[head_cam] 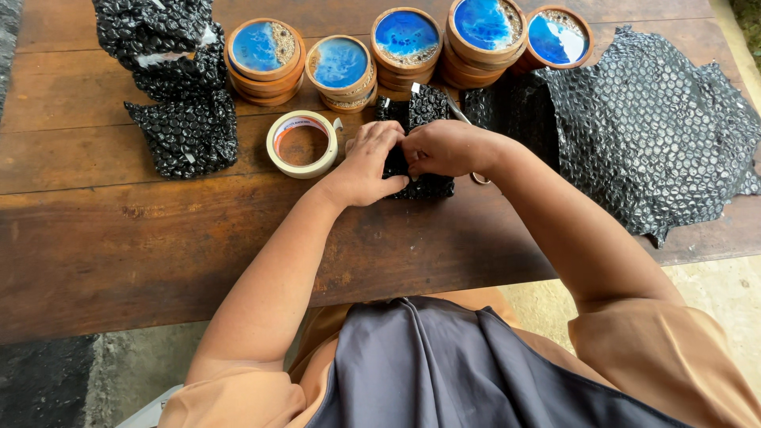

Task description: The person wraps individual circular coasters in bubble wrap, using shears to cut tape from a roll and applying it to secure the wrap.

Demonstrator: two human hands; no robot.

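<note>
My left hand (366, 162) and my right hand (445, 148) press together on a small bundle wrapped in black bubble wrap (418, 111) lying on the wooden table (158, 238). Both hands cover most of the bundle; only its top and lower edge show. A roll of pale tape (303, 144) lies flat just left of my left hand. The metal loop of a pair of scissors (480, 177) peeks out beside my right wrist.
Stacks of round wooden coasters with blue resin tops (341, 71) line the table's far edge. Wrapped black bundles (184, 119) are piled at the far left. A large sheet of black bubble wrap (650, 135) spreads over the right side.
</note>
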